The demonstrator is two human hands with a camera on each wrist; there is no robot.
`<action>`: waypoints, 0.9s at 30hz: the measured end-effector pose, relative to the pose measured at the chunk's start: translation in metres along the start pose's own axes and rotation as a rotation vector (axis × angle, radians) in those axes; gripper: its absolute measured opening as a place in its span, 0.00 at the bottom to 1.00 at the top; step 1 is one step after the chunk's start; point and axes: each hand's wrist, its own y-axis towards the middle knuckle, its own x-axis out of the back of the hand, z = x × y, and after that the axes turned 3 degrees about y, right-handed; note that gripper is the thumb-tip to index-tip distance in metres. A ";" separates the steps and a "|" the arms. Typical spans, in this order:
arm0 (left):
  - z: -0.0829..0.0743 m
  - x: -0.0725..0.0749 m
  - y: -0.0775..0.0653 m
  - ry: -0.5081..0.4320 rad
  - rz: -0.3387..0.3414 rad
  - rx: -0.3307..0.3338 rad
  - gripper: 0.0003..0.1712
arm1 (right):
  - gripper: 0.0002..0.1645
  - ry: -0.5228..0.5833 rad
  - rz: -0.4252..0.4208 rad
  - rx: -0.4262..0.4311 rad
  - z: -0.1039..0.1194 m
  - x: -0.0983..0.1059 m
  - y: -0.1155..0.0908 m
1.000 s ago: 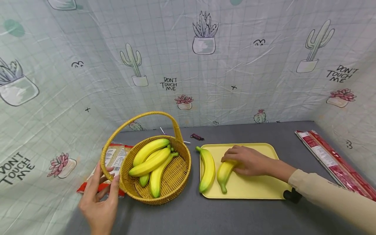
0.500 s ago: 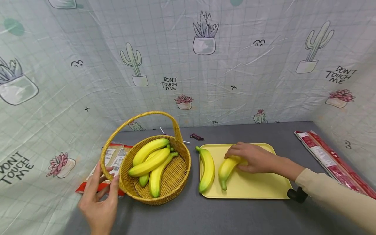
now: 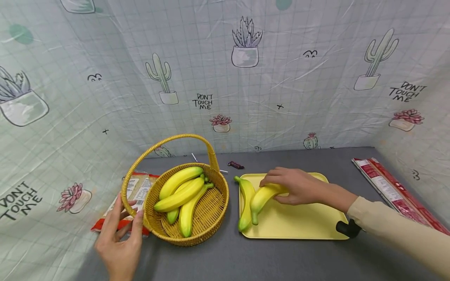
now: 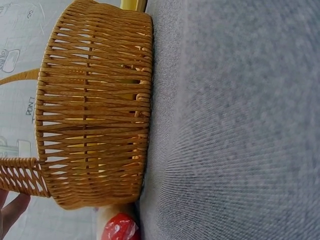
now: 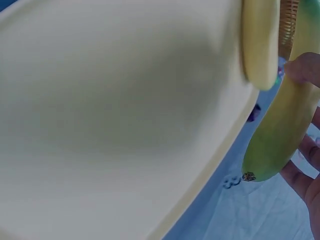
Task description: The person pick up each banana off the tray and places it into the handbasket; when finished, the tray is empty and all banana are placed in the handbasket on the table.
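In the head view my right hand (image 3: 295, 186) grips a yellow banana (image 3: 265, 197) with a green tip. The right wrist view shows that banana (image 5: 275, 130) raised above the pale yellow tray (image 5: 100, 125), thumb on one side and fingers on the other. A second banana (image 3: 246, 191) lies along the tray's left edge, partly overlapped by the held one. My left hand (image 3: 117, 244) pinches the lower end of the handle of a woven basket (image 3: 207, 207). Several bananas (image 3: 179, 195) are piled in the basket's left part.
A red and clear food packet (image 3: 140, 187) lies behind the basket's left side. A small dark wrapped candy (image 3: 236, 165) and a thin white stick (image 3: 223, 171) are near the back wall. A long red and white package (image 3: 397, 191) lies at the right.
My right hand has lifted the banana and moved it left, so it now overlaps the other banana on the tray. The left hand and basket have stayed put.
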 end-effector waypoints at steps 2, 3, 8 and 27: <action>0.000 0.000 0.000 -0.001 -0.001 0.000 0.46 | 0.26 -0.005 0.005 0.013 0.003 0.002 0.007; -0.001 0.000 0.000 0.000 -0.003 0.001 0.46 | 0.26 -0.006 0.007 0.022 0.004 0.002 0.010; -0.003 -0.001 -0.001 0.002 -0.009 0.017 0.47 | 0.27 -0.013 0.009 0.062 0.010 0.007 0.026; -0.003 -0.002 -0.001 0.016 -0.021 0.014 0.48 | 0.28 -0.022 0.101 0.179 0.044 0.021 0.095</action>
